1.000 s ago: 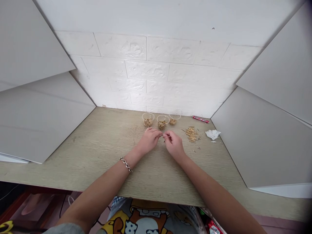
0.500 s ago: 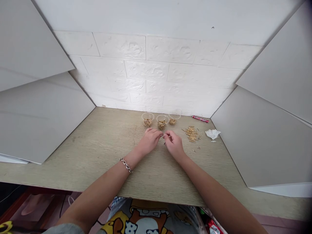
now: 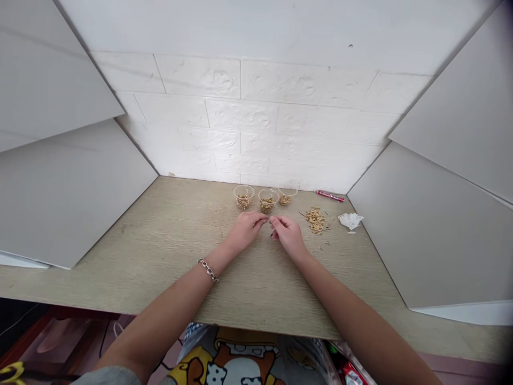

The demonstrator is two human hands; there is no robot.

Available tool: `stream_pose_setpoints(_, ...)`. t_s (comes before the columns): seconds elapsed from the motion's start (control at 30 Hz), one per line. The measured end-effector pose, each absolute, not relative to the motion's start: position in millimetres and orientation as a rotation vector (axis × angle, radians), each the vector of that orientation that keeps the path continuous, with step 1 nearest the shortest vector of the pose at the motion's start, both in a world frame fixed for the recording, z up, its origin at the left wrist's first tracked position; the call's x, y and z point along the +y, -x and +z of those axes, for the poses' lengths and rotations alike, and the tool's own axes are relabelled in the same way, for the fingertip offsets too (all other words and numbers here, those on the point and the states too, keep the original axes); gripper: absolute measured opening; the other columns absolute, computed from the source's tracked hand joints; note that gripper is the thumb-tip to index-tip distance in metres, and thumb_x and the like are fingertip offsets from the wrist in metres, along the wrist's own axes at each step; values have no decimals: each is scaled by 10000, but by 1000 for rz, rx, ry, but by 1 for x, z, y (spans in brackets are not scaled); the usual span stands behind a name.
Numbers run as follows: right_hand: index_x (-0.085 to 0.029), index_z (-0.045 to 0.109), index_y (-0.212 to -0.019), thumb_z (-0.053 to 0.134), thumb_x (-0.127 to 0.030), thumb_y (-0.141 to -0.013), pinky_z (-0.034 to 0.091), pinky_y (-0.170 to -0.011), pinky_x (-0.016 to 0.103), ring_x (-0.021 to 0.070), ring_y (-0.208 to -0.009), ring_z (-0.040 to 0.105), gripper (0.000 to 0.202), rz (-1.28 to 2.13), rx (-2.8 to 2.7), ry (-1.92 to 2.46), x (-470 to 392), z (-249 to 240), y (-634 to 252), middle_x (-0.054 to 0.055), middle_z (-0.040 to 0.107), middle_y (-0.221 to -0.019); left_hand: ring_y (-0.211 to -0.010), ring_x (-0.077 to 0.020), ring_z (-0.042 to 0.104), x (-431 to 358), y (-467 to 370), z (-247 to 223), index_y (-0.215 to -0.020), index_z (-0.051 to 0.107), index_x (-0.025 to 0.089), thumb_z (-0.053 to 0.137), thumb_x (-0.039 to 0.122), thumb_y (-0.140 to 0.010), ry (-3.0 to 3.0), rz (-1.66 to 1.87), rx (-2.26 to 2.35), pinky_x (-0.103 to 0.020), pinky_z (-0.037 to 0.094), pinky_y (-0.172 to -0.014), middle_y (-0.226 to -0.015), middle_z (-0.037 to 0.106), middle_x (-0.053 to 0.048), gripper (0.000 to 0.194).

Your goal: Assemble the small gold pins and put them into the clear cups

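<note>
My left hand [image 3: 245,231] and my right hand [image 3: 289,235] meet fingertip to fingertip over the middle of the table. Both are pinched closed around something too small to make out. Just beyond them stand clear cups holding small gold pieces: one at the left [image 3: 243,199], one in the middle [image 3: 267,202] and one behind at the right [image 3: 286,199]. To the right of my right hand lies a loose pile of thin gold pins [image 3: 316,220]. A few tiny pieces [image 3: 326,243] lie nearer to me.
A crumpled white tissue [image 3: 350,220] and a red tube-like wrapper [image 3: 330,195] lie on the wooden table [image 3: 160,235] at the right. Brown specks are scattered left of the cups. Grey panels [image 3: 72,198] flank both sides; a white brick-patterned wall [image 3: 248,117] stands behind.
My right hand has turned slightly, its fingers shifting at the pinch. My left hand stays almost in place. The whole view has moved very slightly.
</note>
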State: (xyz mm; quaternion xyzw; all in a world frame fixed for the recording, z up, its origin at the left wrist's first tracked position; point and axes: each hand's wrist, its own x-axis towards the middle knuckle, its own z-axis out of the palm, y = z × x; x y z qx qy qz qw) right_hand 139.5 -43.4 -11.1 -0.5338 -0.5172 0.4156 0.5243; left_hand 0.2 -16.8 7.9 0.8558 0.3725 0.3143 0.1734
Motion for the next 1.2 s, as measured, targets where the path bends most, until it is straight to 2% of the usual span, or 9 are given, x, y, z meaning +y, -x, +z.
stream_pose_setpoints(0.17,-159,558,-708,518,-414,-676,395,-401,205,77,-410,465,261,995,-1249,1293,-42,-12,-139,-11,524,-607,-792,-135,546,-16,0,6,-869,598,177,382,258,-822,-2418,897,1096,-264,385,-757,-852,631,-29,235)
stream_pose_setpoints(0.43,-161,541,-696,505,-369,-684,380,-402,203,73,-404,457,212,1036,-1254,1312,-42,-11,-138,-22,517,-587,-788,-140,548,-18,-2,7,-877,600,178,392,257,-812,-2366,866,1084,-260,402,-738,-858,626,-33,231)
stream_pose_setpoints(0.5,-161,534,-696,504,-369,-684,383,-413,206,72,-408,456,211,1050,-1233,1304,-42,-10,-138,-23,514,-589,-782,-140,541,-19,-2,9,-957,564,179,403,259,-804,-2317,884,1099,-263,406,-732,-855,611,-38,236)
stream_pose_setpoints(0.63,-160,526,-696,509,-376,-678,380,-420,210,69,-410,449,217,1065,-1186,1279,-42,-11,-137,-24,510,-596,-705,-112,518,-23,-3,10,-1132,393,176,404,280,-798,-2139,976,1136,-248,415,-667,-880,552,-37,350)
stream_pose_setpoints(0.7,-160,523,-695,510,-378,-679,376,-421,209,69,-412,448,219,1061,-1180,1264,-42,-11,-137,-24,506,-596,-693,-110,504,-25,-3,11,-1083,398,168,384,305,-804,-2081,1001,1171,-243,405,-637,-863,534,-34,311)
stream_pose_setpoints(0.8,-160,518,-691,513,-375,-680,377,-429,208,70,-420,451,216,1050,-1189,1241,-42,-10,-137,-28,495,-583,-688,-117,477,-26,-2,12,-886,464,164,324,337,-823,-2079,977,1200,-243,374,-617,-772,521,-14,231)
stream_pose_setpoints(0.93,-159,510,-681,514,-373,-680,376,-435,209,71,-419,449,214,1033,-1202,1229,-44,-6,-136,-33,490,-564,-606,-107,436,-25,-2,14,-676,453,162,270,380,-830,-2045,878,1182,-233,336,-566,-622,472,17,323)
stream_pose_setpoints(1.2,-168,504,-707,494,-428,-690,397,-452,218,81,-440,471,262,1031,-1292,1215,-43,-9,-136,-17,520,-610,-485,-76,383,-21,-4,10,-581,428,156,343,359,-787,-1719,802,999,-205,320,-491,-511,404,43,302)
